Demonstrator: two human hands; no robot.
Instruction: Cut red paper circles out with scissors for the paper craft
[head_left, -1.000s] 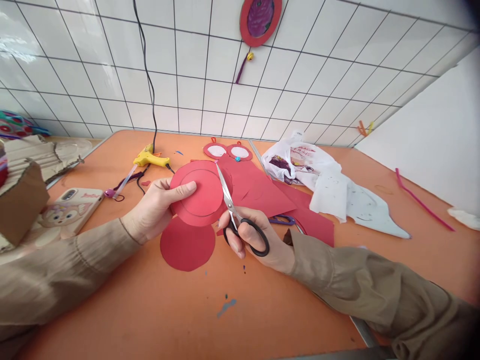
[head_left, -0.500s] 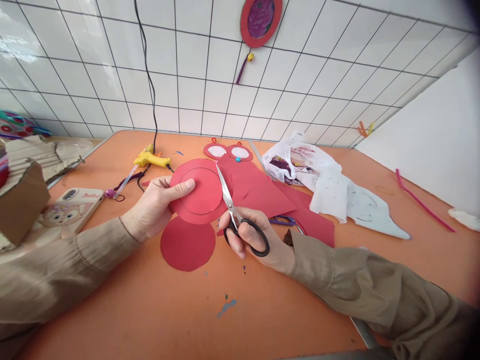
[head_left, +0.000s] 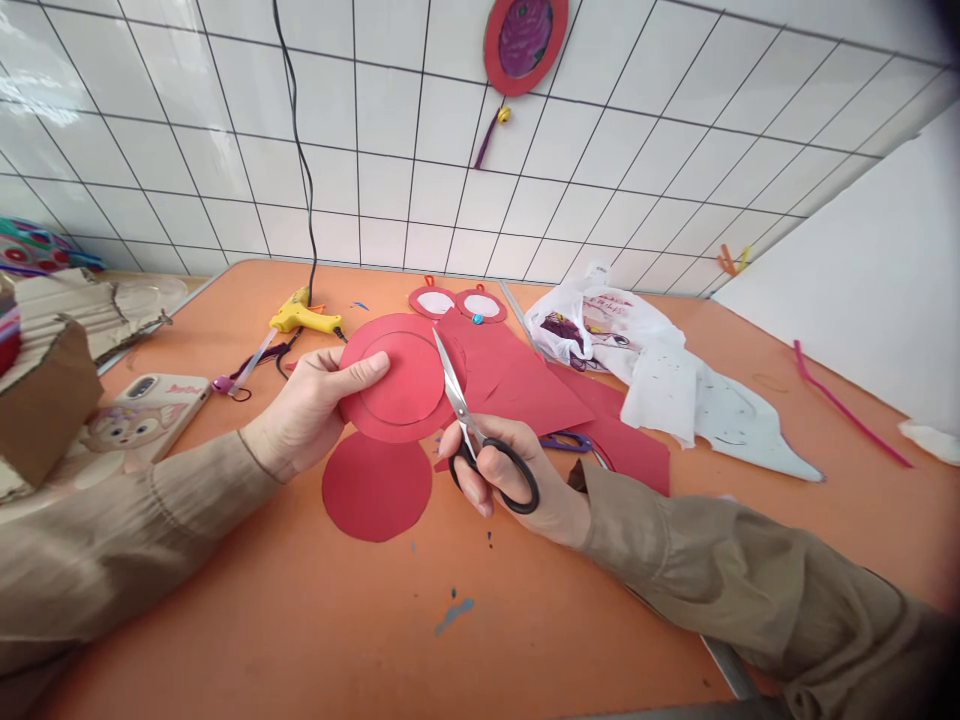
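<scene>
My left hand (head_left: pixel 311 405) pinches the left edge of a round red paper disc (head_left: pixel 401 385), thumb on top. A thin inner circle line runs round the disc inside its rim. In my right hand (head_left: pixel 517 470) are scissors (head_left: pixel 461 405) with black handles, my fingers through the loops. Their blades look nearly closed and lie at the right edge of the disc; whether they bite the paper I cannot tell. Below, a second red paper circle (head_left: pixel 376 490) lies flat on the table, its top partly covered by the held disc.
Red paper sheets (head_left: pixel 525 385) lie behind the scissors, with purple-handled scissors (head_left: pixel 566 441) on them. A yellow glue gun (head_left: pixel 304 315), phone (head_left: pixel 146 420) and cardboard box (head_left: pixel 52 400) stand left. Two red-rimmed rings (head_left: pixel 480 304), a plastic bag (head_left: pixel 600 310) and a pink pipe cleaner (head_left: pixel 847 405) lie beyond.
The left edge of the disc is held as before, and the disc has tilted or risen very slightly. The right hand and scissors have hardly moved; the whole view shifts a little.
</scene>
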